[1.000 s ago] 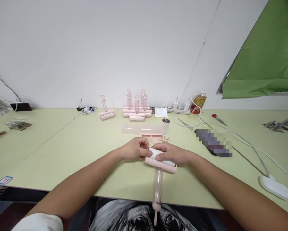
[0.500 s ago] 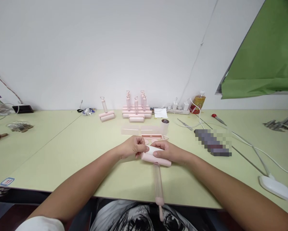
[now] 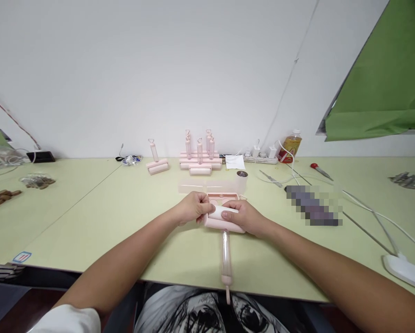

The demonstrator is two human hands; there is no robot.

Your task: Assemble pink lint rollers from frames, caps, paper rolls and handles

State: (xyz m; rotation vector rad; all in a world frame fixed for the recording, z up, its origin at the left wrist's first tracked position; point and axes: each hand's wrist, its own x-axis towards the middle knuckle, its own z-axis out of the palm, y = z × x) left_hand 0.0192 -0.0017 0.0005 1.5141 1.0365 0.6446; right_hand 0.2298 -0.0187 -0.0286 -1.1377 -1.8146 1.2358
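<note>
A pink lint roller (image 3: 224, 240) lies in front of me on the pale green table (image 3: 100, 208), its clear handle pointing toward my body. My right hand (image 3: 244, 216) is closed over the roller's pink head and its white paper roll (image 3: 217, 213). My left hand (image 3: 192, 207) pinches the left end of that white roll. Just behind my hands lies a pink open case (image 3: 224, 198) and clear covers (image 3: 207, 187).
Several finished pink rollers (image 3: 199, 155) stand at the table's back, one more roller (image 3: 156, 159) to their left. A small paper roll (image 3: 241, 180) stands nearby. A power strip (image 3: 261, 157), bottle (image 3: 289, 145), screwdriver (image 3: 321, 171), cables and a white device (image 3: 405, 270) sit at the right.
The roller and both hands have shifted slightly away from me and the handle has straightened to point at my body. Both hands keep their hold.
</note>
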